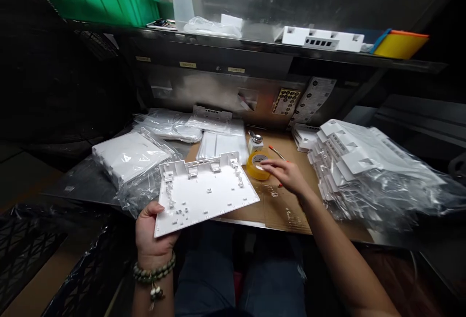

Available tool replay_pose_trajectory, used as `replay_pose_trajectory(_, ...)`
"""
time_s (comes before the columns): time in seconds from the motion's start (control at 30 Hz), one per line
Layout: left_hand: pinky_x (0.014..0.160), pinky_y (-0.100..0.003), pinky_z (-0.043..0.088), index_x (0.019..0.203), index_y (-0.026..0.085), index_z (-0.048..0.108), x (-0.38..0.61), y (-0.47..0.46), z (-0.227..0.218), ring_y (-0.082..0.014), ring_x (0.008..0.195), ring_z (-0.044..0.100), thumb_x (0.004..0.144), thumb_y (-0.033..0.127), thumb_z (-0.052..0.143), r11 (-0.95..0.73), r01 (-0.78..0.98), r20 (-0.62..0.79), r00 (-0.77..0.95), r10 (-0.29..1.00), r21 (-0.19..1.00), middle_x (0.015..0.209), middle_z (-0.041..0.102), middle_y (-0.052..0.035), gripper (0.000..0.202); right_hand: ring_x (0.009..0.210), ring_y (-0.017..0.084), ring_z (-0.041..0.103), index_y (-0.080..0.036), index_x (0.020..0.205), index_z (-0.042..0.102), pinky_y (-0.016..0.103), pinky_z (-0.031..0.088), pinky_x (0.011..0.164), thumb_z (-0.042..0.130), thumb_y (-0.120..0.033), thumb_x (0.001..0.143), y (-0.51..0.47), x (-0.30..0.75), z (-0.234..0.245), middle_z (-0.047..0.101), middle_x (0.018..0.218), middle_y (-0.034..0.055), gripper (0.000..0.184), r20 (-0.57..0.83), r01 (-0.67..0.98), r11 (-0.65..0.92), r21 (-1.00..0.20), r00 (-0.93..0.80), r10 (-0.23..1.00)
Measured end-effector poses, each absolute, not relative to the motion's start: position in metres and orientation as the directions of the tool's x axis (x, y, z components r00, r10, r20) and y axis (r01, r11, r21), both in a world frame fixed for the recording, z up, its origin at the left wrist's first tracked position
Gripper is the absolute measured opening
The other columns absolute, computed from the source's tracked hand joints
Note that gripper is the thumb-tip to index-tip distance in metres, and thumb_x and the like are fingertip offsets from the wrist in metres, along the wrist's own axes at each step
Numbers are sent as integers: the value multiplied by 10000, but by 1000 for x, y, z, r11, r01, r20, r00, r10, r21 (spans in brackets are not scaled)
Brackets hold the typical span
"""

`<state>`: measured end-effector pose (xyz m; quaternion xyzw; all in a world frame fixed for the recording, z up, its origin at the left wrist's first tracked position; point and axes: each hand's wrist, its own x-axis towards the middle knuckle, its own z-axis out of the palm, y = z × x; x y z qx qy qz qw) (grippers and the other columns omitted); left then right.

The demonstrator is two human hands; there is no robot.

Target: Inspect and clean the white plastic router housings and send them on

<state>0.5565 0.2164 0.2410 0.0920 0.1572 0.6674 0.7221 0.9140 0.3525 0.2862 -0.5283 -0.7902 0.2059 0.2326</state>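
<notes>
My left hand (156, 229) grips a white plastic housing panel (204, 191) by its near left corner, thumb on top and fingers beneath. The panel's inner side faces up, showing small clips, posts and a raised back edge. To the right, my right hand (286, 176) hovers by a roll of yellowish tape (257, 165), fingers stretched out over its right side; whether they touch it is unclear. Behind the roll stands a small white bottle with a metal cap (255, 141). A thin red-tipped tool (277, 152) lies partly hidden behind my right hand.
Bagged white housings (349, 157) are piled on the right, with another bagged stack (127, 157) on the left. Clear plastic bags (167, 125) lie at the back. Overhead, a shelf (255, 45) carries a green bin (94, 4) and a squeeze bottle (182, 4).
</notes>
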Motion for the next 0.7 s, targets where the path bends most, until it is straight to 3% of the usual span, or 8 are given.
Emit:
replay_pose_trajectory(0.07, 1171, -668, 366, 1495, 226, 549, 562, 213, 253, -363, 1242, 666, 648, 125, 505, 46, -935, -80, 20, 997, 350, 1088, 814, -63, 854, 1076, 267, 736, -228, 1088, 812, 401, 565, 981, 615, -317, 985, 387, 906, 284, 799, 1124, 80, 240, 70, 857, 251, -450, -246, 967)
replay_pose_trajectory(0.17, 1165, -672, 374, 1494, 214, 551, 568, 210, 268, -368, 1283, 637, 619, 120, 494, 35, -938, -34, 25, 999, 346, 1111, 810, -68, 882, 991, 244, 729, -185, 939, 785, 404, 572, 933, 741, -307, 915, 421, 890, 277, 786, 992, 79, 131, -84, 930, 221, -294, -255, 963)
replay_pose_trajectory(0.27, 1157, -674, 387, 1508, 205, 532, 568, 208, 276, -380, 1306, 618, 600, 107, 488, 33, -934, 10, 39, 999, 356, 1227, 775, -88, 914, 995, 192, 699, -180, 1046, 716, 407, 581, 923, 681, -371, 981, 432, 877, 271, 732, 1105, 67, 205, -185, 964, 214, -157, -242, 952)
replay_pose_trajectory(0.37, 1146, -674, 404, 1526, 202, 506, 564, 206, 277, -394, 1312, 611, 598, 102, 489, 14, -933, 33, 28, 999, 359, 1300, 743, -100, 934, 963, 181, 697, -181, 1069, 703, 388, 587, 890, 656, -398, 997, 434, 875, 273, 723, 1109, 62, 233, -215, 969, 230, -94, -245, 946)
replay_pose_trajectory(0.5, 1132, -664, 433, 1528, 195, 503, 561, 207, 275, -402, 1293, 625, 618, 104, 491, -7, -938, 24, 1, 1000, 346, 1304, 741, -106, 914, 934, 211, 716, -186, 1095, 735, 337, 554, 829, 611, -417, 1000, 445, 886, 292, 767, 1055, 72, 279, -91, 968, 233, -96, -242, 966)
replay_pose_trajectory(0.6, 1116, -660, 456, 1525, 196, 507, 565, 208, 274, -404, 1266, 645, 620, 106, 495, -11, -944, -10, -15, 1000, 331, 1292, 746, -106, 909, 1045, 270, 709, -183, 1282, 690, 328, 507, 833, 467, -379, 1043, 461, 891, 307, 756, 1173, 128, 381, 92, 977, 193, -94, -185, 978)
replay_pose_trajectory(0.7, 1102, -657, 473, 1529, 194, 498, 573, 208, 275, -406, 1235, 665, 619, 97, 501, -18, -945, -51, -37, 998, 325, 1281, 751, -110, 915, 1102, 260, 685, -191, 1274, 711, 308, 480, 877, 493, -316, 1024, 477, 890, 311, 728, 1233, 121, 354, 195, 972, 217, -84, -198, 961)
